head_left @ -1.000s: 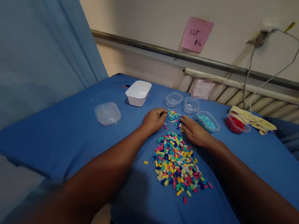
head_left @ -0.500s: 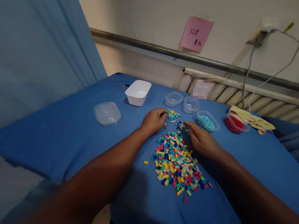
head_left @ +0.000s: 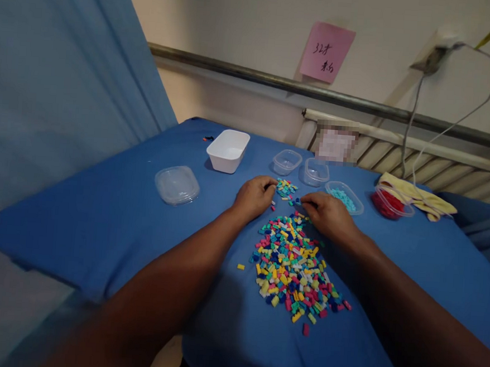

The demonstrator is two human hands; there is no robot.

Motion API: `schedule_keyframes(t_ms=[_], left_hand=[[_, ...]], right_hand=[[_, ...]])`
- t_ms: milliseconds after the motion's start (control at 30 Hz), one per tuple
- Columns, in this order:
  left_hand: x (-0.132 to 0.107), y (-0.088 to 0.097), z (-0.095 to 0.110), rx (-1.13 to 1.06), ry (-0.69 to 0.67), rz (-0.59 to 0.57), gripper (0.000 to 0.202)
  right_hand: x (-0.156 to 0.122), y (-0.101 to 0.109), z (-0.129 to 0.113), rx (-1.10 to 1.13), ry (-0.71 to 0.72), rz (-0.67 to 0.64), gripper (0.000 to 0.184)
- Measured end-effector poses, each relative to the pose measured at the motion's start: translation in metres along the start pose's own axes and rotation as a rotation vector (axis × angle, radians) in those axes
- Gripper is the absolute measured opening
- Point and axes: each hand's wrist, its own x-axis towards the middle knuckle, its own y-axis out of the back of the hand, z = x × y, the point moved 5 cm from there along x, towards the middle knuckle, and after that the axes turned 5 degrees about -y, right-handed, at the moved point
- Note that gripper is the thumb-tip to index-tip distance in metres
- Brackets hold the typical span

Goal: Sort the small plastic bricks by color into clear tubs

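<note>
A big heap of small coloured bricks [head_left: 293, 268] lies on the blue cloth in front of me. Just beyond it sits a smaller cluster of bricks [head_left: 285, 188]. My left hand [head_left: 254, 197] rests curled on the cloth left of that cluster, fingertips touching its edge. My right hand [head_left: 329, 214] lies on the far end of the big heap, its fingers pinched together near the small cluster. What they pinch is too small to make out.
Beyond the hands stand a white tub [head_left: 228, 150], two clear cups [head_left: 287, 162], a tray of cyan bricks [head_left: 345, 196] and a tray of red bricks [head_left: 390, 204]. A clear lid [head_left: 176, 184] lies left. A blue curtain [head_left: 58, 92] hangs at the left; a radiator and cable run along the wall.
My right hand drew back from the small cluster, then came forward again with its fingers curling into a pinch. The left hand has stayed put.
</note>
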Motion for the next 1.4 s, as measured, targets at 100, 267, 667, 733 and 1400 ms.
schedule_keyframes(t_ms=[100, 267, 667, 733, 1400], left_hand=[[-0.001, 0.001, -0.001, -0.012, 0.005, 0.013, 0.03], [0.0, -0.001, -0.002, -0.023, 0.007, 0.019, 0.029], [0.002, -0.002, -0.004, -0.045, -0.011, 0.05, 0.028], [0.002, -0.003, -0.006, -0.049, -0.009, 0.049, 0.027], [0.001, 0.0, -0.006, -0.034, 0.016, 0.039, 0.03]], right_hand=[[0.014, -0.005, -0.006, -0.085, 0.011, -0.082, 0.025], [0.02, -0.005, -0.011, -0.143, 0.0, -0.146, 0.022], [0.055, -0.011, -0.04, -0.271, 0.046, -0.277, 0.031], [0.058, -0.012, -0.04, -0.293, 0.045, -0.29, 0.029], [0.016, 0.061, 0.038, -0.248, -0.065, 0.144, 0.025]])
